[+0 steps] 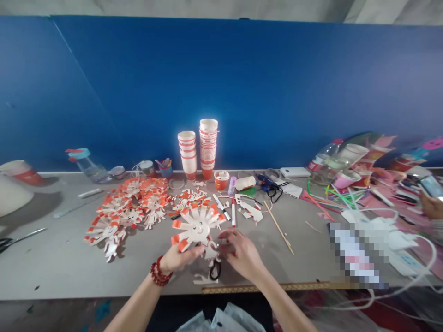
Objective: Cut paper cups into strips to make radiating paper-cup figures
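Note:
My left hand (182, 256) is closed on a paper-cup figure (199, 229), thumb at its lower edge. The figure has a drawn smiling face, white strips spread like rays with curled orange tips, and a small white cut-out piece (211, 250) at its lower right. Beside that piece is my right hand (242, 251), fingers bent and apart; whether the fingertips touch it I cannot tell. A black loop (215, 270), perhaps a scissor handle, and a white paper scrap (202, 279) lie just below. Similar finished-looking figures (133, 216) are heaped to the left.
Two stacks of paper cups (208, 152) stand against the blue partition (221, 83). Markers (233, 213), a glue stick (232, 185), a wooden stick (278, 227) and scraps lie ahead. Scissors (20, 239) rest at far left. Right: power strip (398, 258), bottles, another person's hand (431, 205).

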`<state>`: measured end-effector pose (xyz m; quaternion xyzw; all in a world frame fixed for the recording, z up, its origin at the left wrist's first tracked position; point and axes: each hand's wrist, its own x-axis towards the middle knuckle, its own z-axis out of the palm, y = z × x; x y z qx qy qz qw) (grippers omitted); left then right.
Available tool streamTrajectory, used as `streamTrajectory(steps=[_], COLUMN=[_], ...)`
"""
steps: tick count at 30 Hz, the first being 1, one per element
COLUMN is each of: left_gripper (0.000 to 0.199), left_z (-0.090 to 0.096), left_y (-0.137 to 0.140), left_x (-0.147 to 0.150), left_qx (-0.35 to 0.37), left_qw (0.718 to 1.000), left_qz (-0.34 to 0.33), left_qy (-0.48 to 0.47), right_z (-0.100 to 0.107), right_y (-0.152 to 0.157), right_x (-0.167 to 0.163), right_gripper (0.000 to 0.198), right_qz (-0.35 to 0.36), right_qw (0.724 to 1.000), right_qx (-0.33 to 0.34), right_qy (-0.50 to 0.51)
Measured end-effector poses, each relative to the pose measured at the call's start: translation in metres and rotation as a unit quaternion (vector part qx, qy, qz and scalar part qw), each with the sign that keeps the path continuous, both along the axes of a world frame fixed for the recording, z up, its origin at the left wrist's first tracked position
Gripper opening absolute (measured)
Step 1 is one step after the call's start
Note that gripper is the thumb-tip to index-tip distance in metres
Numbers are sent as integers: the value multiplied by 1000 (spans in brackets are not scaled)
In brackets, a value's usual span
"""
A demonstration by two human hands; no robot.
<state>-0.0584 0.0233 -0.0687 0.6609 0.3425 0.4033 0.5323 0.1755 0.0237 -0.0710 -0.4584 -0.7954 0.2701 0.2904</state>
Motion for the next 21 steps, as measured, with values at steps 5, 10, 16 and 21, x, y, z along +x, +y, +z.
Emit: streamTrajectory(steps=[5, 10, 16, 21], left_gripper=[26, 28, 31, 34], left_z=[0, 3, 14, 18], left_y=[4, 0, 0, 1], left_x=[-16, -15, -10, -14], left_qx=[-28, 0, 7, 3], left_qw=[994, 1000, 1000, 999], left_qz=[89, 14, -23, -28], left_qy=[-57, -17, 5, 18], right_z=[1, -1, 1, -5], right_y=[-15, -10, 4, 4], right_x=[-14, -25, -27, -31], right_gripper=[23, 20, 24, 24], right_qz=[79, 147, 182, 128], right_qw=[983, 944, 929, 940], right_qx=[20, 37, 61, 40], right_qy=[-166, -293, -315, -314])
